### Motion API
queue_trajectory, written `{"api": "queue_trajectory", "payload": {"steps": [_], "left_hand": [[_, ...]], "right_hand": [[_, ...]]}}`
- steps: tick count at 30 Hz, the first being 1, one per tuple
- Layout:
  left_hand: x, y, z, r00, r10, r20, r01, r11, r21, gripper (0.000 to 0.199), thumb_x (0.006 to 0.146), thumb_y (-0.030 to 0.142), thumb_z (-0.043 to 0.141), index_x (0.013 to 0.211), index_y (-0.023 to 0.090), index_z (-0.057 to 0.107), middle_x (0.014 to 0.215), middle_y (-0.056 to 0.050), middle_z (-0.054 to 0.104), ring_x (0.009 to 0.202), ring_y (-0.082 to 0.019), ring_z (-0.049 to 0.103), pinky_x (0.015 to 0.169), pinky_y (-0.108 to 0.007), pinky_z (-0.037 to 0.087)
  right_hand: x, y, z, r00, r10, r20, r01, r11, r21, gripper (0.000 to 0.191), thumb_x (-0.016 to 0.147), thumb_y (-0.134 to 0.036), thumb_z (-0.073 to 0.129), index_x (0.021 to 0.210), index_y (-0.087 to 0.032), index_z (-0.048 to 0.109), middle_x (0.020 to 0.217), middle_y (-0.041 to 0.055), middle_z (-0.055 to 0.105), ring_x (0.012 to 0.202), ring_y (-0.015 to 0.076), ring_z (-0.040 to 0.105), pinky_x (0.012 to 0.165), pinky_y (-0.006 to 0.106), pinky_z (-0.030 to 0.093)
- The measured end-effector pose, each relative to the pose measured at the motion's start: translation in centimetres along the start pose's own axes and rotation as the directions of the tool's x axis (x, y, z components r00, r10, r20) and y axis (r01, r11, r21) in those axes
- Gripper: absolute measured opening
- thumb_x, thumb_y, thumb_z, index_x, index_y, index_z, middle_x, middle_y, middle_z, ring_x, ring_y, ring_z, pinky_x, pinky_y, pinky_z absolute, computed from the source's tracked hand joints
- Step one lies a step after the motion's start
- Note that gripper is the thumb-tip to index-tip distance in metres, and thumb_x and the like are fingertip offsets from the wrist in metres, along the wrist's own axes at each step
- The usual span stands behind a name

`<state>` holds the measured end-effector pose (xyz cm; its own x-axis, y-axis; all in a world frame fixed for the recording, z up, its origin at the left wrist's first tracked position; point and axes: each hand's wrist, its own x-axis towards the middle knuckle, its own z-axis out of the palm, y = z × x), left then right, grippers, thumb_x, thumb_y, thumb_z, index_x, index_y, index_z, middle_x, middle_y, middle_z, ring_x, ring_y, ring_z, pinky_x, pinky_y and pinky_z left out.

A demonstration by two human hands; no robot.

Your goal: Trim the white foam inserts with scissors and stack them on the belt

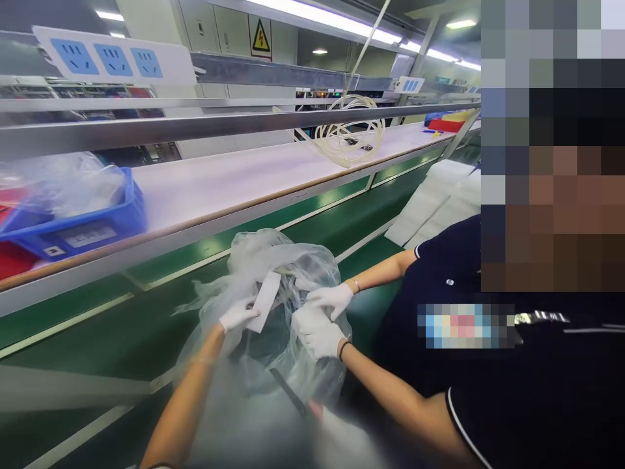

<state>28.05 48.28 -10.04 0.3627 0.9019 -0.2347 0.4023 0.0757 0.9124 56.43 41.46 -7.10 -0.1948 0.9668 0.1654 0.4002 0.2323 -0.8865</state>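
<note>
A large clear plastic bag lies bunched open in front of me. Over its opening, my left hand, in a white glove, is closed on a flat white strip. My right hand, also gloved in white, is low at the bag's near right side and smeared by motion, with a pinkish fingertip showing. Close to that fingertip is the end of a dark narrow strip; whether my hand grips it is unclear. Small items inside the bag are too blurred to name.
At the right, a person in a dark shirt has two white-gloved hands on the bag. A blue bin holding plastic bags stands on the shelf at left. Coiled cable and white foam sheets are farther back.
</note>
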Motion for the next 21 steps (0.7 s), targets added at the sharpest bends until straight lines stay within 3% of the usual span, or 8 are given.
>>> {"api": "queue_trajectory", "payload": {"steps": [2,5,7,9,11,13,17,21], "left_hand": [[-3.7,0.7,0.3,0.994,0.1,0.044,-0.089,0.977,-0.193,0.061,0.068,0.038,0.068,0.121,0.011,0.055,0.12,-0.011,0.06,0.111,-0.027,0.054,0.095,-0.036,0.044],[-9.9,0.8,1.2,0.974,0.218,-0.053,-0.216,0.845,-0.49,0.062,0.063,0.034,0.071,0.119,0.013,0.056,0.123,-0.013,0.058,0.115,-0.031,0.052,0.098,-0.039,0.042],[-14.0,0.1,1.8,0.958,0.202,-0.201,-0.283,0.757,-0.588,0.06,0.061,0.037,0.072,0.115,0.016,0.058,0.118,-0.013,0.061,0.112,-0.032,0.054,0.097,-0.042,0.043],[-17.8,-0.7,2.5,0.94,0.14,-0.312,-0.323,0.666,-0.673,0.057,0.062,0.049,0.069,0.11,0.019,0.061,0.109,-0.012,0.064,0.107,-0.032,0.057,0.092,-0.044,0.047],[-21.3,-1.1,3.4,0.941,0.086,-0.327,-0.317,0.563,-0.763,0.062,0.064,0.067,0.056,0.106,0.021,0.063,0.106,-0.011,0.065,0.105,-0.034,0.058,0.088,-0.049,0.049],[-24.4,-0.5,4.6,0.959,0.069,-0.274,-0.272,0.487,-0.83,0.069,0.066,0.077,0.044,0.104,0.023,0.064,0.109,-0.011,0.065,0.105,-0.034,0.058,0.087,-0.052,0.05],[-29.2,2.2,7.3,0.958,-0.004,-0.286,-0.254,0.445,-0.859,0.045,0.056,0.062,0.067,0.076,0.022,0.066,0.084,-0.006,0.069,0.079,-0.028,0.064,0.073,-0.043,0.056],[-33.0,4.2,9.1,0.924,-0.102,-0.369,-0.3,0.403,-0.864,0.037,0.047,0.054,0.074,0.061,0.021,0.064,0.073,-0.003,0.069,0.062,-0.023,0.062,0.064,-0.039,0.057]], "right_hand": [[-0.7,-1.4,-0.3,0.999,0.034,0.003,-0.034,0.999,0.023,0.031,0.079,-0.03,0.048,0.097,-0.032,0.073,0.058,0.001,0.057,0.064,0.0224,0.065,0.058,0.038,0.057],[-3.7,-4.2,-1.2,0.995,0.096,0.02,-0.098,0.989,0.111,0.036,0.083,-0.034,0.041,0.1,-0.03,0.073,0.053,0.0015,0.054,0.054,0.0196,0.061,0.05,0.036,0.055],[-7.7,-6.6,-1.1,0.992,0.123,-0.037,-0.114,0.975,0.19,0.038,0.086,-0.035,0.038,0.104,-0.031,0.071,0.056,0.0018,0.056,0.054,0.0176,0.06,0.051,0.031,0.055],[-12.9,-9.1,0.1,0.974,0.13,-0.183,-0.084,0.967,0.241,0.037,0.086,-0.036,0.042,0.113,-0.031,0.067,0.063,0.0018,0.06,0.055,0.0153,0.059,0.052,0.026,0.054],[-17.9,-11.4,1.8,0.967,0.145,-0.209,-0.089,0.963,0.255,0.041,0.085,-0.036,0.048,0.122,-0.025,0.062,0.065,0.0023,0.061,0.05,0.0128,0.055,0.048,0.023,0.051],[-21.4,-13.4,3.2,0.96,0.173,-0.22,-0.11,0.955,0.275,0.049,0.087,-0.037,0.048,0.132,-0.019,0.053,0.067,0.002,0.06,0.045,0.0095,0.048,0.045,0.022,0.047],[-22.8,-15.4,4.5,0.93,0.203,-0.306,-0.088,0.933,0.35,0.056,0.089,-0.039,0.047,0.14,-0.017,0.039,0.077,0.0028,0.062,0.045,0.0055,0.041,0.047,0.021,0.044],[-22.0,-16.3,5.6,0.948,0.1,-0.303,-0.006,0.955,0.296,0.048,0.089,-0.042,0.046,0.131,-0.018,0.052,0.098,0.0082,0.064,0.053,0.0065,0.048,0.055,0.022,0.047]]}}
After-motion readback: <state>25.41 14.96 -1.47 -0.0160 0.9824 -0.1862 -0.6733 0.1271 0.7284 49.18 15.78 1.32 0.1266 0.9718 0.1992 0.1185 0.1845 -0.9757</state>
